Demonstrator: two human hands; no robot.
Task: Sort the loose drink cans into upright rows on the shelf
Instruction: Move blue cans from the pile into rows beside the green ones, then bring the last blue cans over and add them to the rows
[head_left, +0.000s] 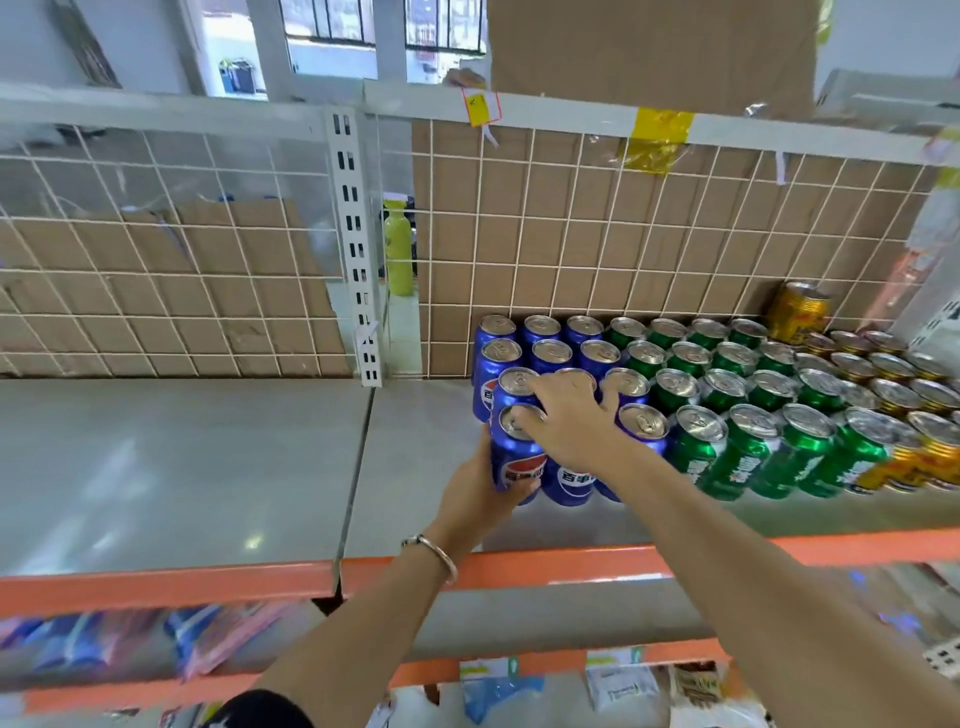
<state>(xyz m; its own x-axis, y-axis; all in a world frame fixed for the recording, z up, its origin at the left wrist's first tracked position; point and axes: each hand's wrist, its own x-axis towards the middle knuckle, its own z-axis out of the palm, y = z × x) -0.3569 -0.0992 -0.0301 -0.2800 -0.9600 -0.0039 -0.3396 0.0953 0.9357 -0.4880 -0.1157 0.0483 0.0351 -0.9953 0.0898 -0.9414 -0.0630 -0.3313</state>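
Item: blue aluminium drink can with a red, white and blue roundel (515, 454), standing upright at the front left corner of the can block, centre of the frame, on the pale grey shelf with an orange front rail (218, 467).

Holding: your left hand (480, 491) is wrapped around this can's lower body from the left, fingers closed on it. Your right hand (569, 415) lies spread over the tops of the neighbouring blue cans, fingertips touching the rim of the held can; it presses or steadies rather than grips (no can is enclosed by it).

Handling: rigid if full, but the thin wall would dent under a hard squeeze; the glossy printed side is likely slippery. Take it round the middle of the body, not by the ring-pull lid. Weight cannot be told from here.

Appearance: silver lid with pull tab, glossy blue side, logo facing you.

Adjoining stock: more blue cans (550, 358) in rows behind and beside it; green cans (727, 387) to the right; gold and orange cans (904, 384) at the right edge, with one gold can (797, 312) standing raised at the back. All upright, packed touching, against a white wire grid backed with brown cardboard (571, 234).
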